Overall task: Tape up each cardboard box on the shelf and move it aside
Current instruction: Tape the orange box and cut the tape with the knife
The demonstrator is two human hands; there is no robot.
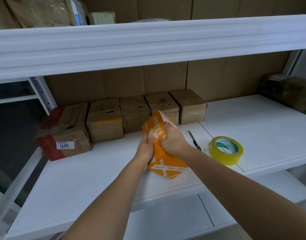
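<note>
At the centre of the frame our left hand (146, 149) and right hand (173, 140) both grip the orange box (163, 163), printed glossy card tilted on the white shelf (79, 179), our fingers hiding its middle and its lettering too blurred to read. Behind it a row of brown cardboard boxes (135, 115) lines the back wall. At right lie a dark cutter (194, 140), partly hidden by our wrist, and a yellow tape roll (226, 150), with bare shelf toward the lower left.

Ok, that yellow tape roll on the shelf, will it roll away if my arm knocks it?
Probably not: the tape roll lies flat on its side on the shelf, so a nudge should slide it, not roll it. The smooth white surface may let it skid. It sits near the front edge, so a hard knock could push it off.
</note>
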